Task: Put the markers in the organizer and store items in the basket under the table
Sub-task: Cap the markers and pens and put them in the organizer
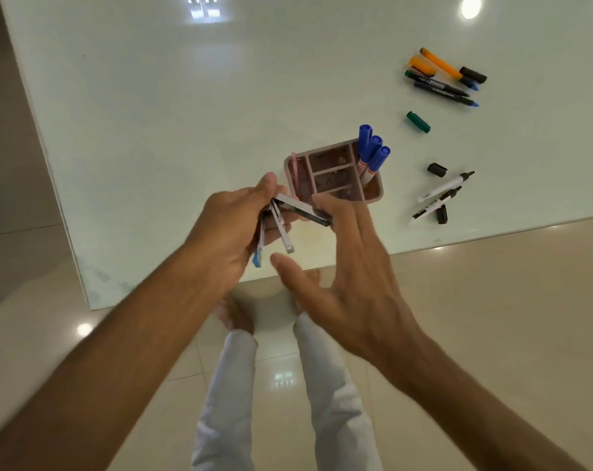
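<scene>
My left hand (233, 229) grips an opened stapler (288, 219) at its hinge; the metal arms fan out and a blue end hangs below. My right hand (349, 263) is spread, its fingertips touching the stapler's top arm. Just behind stands a pink organizer (373, 193) with three blue-capped markers (373, 151) upright in its right compartment. Orange, green and blue markers (444, 78) lie in a pile at the far right. Two uncapped white markers (441, 195) lie to the right of the organizer.
Loose caps lie on the white glossy table (186, 107): a green one (418, 122) and two black ones (437, 169). The table's near edge runs diagonally under my hands. Below are beige floor tiles, my white trousers (325, 385) and bare feet.
</scene>
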### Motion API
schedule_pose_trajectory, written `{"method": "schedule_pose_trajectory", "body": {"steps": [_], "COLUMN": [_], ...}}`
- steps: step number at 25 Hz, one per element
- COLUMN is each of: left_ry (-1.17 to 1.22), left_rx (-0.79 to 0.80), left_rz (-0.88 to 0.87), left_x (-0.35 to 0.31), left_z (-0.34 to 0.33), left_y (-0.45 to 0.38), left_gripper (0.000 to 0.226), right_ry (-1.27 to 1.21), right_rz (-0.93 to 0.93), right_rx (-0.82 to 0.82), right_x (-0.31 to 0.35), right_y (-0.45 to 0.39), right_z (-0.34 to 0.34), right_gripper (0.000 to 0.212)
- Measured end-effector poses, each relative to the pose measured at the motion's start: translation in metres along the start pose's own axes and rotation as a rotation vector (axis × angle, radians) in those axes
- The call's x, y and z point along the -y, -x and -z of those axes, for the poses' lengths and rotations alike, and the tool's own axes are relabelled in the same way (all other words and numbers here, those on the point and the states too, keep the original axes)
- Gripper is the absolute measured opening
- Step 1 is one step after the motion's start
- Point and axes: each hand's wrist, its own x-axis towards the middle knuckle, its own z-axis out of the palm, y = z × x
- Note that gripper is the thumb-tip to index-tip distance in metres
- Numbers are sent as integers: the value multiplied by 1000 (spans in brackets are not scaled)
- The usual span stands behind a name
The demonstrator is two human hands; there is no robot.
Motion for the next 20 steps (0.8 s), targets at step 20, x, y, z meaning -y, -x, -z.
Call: {"method": "schedule_pose_trajectory", "body": {"steps": [20], "left_ry": [376], "left_rx": [17], "left_rz": [-55], "left_x": [34], "left_z": [-6], "left_y": [2], "left_gripper": [11], "right_ry": [97], "right_rz": [13], "right_rx": [-96], "right_x": [-19], "right_y": [0], "right_z": [10], "right_gripper": [73]}}
